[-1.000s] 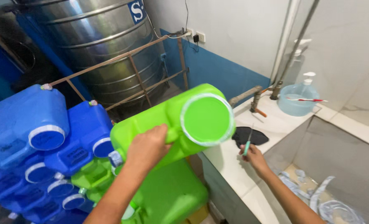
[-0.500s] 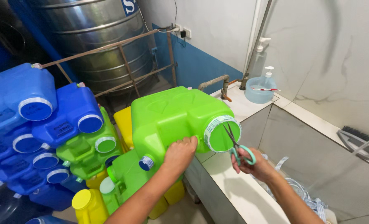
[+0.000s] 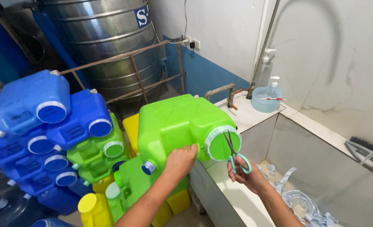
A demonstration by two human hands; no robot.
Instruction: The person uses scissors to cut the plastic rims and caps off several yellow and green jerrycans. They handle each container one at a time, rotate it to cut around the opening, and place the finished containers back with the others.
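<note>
Right hand (image 3: pixel 248 174): fingers closed through the teal handle loops of a pair of scissors (image 3: pixel 235 154), blades pointing up and resting against the clear seal band (image 3: pixel 213 137) that rings the cap (image 3: pixel 223 146) of a green jerrycan (image 3: pixel 179 125). Whether the blades are parted cannot be told.

Left hand (image 3: pixel 180 160): fingers curled onto the lower edge of the jerrycan, clamped there, steadying it. The can lies on its side, cap end over the near edge of the tiled counter (image 3: pixel 253 114), just above the corner of the sink basin (image 3: pixel 304 168).

Judgement: the step in hand is cutting the seal off the cap. The next move would call for a blade tip slipped under the band without gouging the cap, while the left hand keeps the can from rolling.

Surroundings: cut plastic strips (image 3: pixel 297 197) lie in the basin bottom. At the counter's far corner, a blue bowl (image 3: pixel 267 98) and a pump bottle (image 3: pixel 266 69) by a pipe. A scrub brush (image 3: pixel 365 149) rests on the right ledge. Left of the counter, stacked blue jerrycans (image 3: pixel 48 113) and more green and yellow ones; behind them a steel tank (image 3: pixel 98 42) on a rusty frame. Walls white above, blue below.
</note>
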